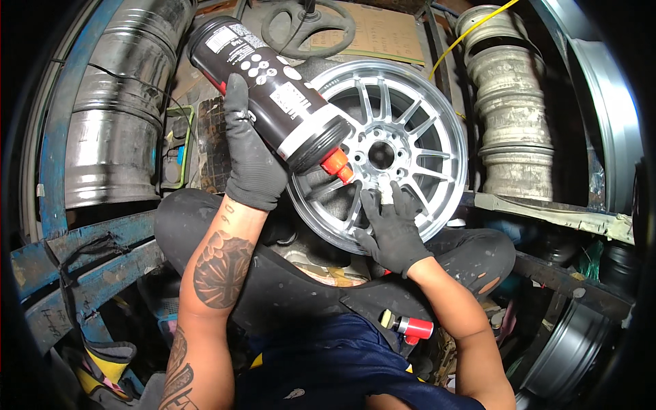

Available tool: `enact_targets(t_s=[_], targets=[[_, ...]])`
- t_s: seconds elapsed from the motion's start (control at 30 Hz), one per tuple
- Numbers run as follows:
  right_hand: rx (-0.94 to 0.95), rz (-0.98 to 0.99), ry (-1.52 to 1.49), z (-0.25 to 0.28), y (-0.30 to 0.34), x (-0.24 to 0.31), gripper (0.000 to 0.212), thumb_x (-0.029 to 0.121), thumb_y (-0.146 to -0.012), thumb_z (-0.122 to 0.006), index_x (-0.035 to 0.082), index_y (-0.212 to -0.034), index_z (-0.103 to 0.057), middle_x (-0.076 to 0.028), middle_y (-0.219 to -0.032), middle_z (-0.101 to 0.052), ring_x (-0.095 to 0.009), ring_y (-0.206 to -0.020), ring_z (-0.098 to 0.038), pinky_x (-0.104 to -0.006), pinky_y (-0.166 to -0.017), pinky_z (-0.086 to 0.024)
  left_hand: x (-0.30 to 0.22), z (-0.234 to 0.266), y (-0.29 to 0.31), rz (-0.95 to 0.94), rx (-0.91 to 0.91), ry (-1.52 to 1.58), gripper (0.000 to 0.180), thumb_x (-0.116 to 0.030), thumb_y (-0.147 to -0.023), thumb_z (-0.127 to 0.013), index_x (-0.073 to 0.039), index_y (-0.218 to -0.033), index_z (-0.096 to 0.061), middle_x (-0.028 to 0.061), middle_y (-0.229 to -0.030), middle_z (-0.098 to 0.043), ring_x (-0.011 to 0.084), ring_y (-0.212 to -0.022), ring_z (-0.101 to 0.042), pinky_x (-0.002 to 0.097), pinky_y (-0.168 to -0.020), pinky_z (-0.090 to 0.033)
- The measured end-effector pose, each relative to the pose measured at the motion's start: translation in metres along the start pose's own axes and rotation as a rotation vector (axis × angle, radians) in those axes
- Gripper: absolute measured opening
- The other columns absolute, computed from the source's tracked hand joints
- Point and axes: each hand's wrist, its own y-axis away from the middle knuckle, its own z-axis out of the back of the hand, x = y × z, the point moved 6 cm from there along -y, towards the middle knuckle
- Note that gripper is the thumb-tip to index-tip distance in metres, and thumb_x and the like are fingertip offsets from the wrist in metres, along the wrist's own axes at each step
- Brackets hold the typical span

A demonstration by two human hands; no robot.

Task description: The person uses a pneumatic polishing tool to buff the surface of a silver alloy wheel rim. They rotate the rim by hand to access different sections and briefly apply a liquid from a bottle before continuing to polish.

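Over the silver multi-spoke alloy wheel, the left hand grips a tilted black spray can; the right hand lies spread on the spokes near the lower rim.

Black knit gloves, tattooed left forearm

a wheel repair workshop: bare steel rims stacked upper left, worn rims upper right, cluttered shelving.

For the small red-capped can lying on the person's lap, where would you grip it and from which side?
Probably around the pale body end of the small red-capped can, coming down from above. It lies on its side across the lap, near the right forearm, so its round sides face up. The red cap end may pull off. Both hands are busy: the left hand holds the black spray can, the right hand rests on the silver alloy wheel.
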Motion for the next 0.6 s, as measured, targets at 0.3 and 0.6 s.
enact_targets(t_s=[0.3,0.6], targets=[[-0.045,0.009,0.123,0.009,0.002,-0.008,0.079,0.055,-0.098,-0.06,0.014,-0.162,-0.039,-0.029,-0.145,-0.055,-0.051,-0.151,-0.026,-0.064,-0.122,-0.015,-0.003,-0.009,0.003,-0.005,-0.003,-0.023,0.066,-0.063,-0.095,-0.067,-0.01,-0.134,-0.059,0.0082,-0.122,-0.07,0.0235,-0.113,-0.07,0.0425,-0.101,-0.059],[-0.068,0.056,0.137,0.012,0.004,0.0,0.073,0.05,-0.096,-0.065,0.022,-0.161,-0.043,-0.027,-0.14,-0.06,-0.049,-0.148,-0.032,-0.0635,-0.122,-0.017,-0.004,-0.012,0.004,-0.014,0.036,-0.034,0.065,-0.062,-0.097,-0.064,-0.011,-0.135,-0.059,0.0081,-0.124,-0.069,0.0224,-0.112,-0.07,0.0424,-0.101,-0.059]])
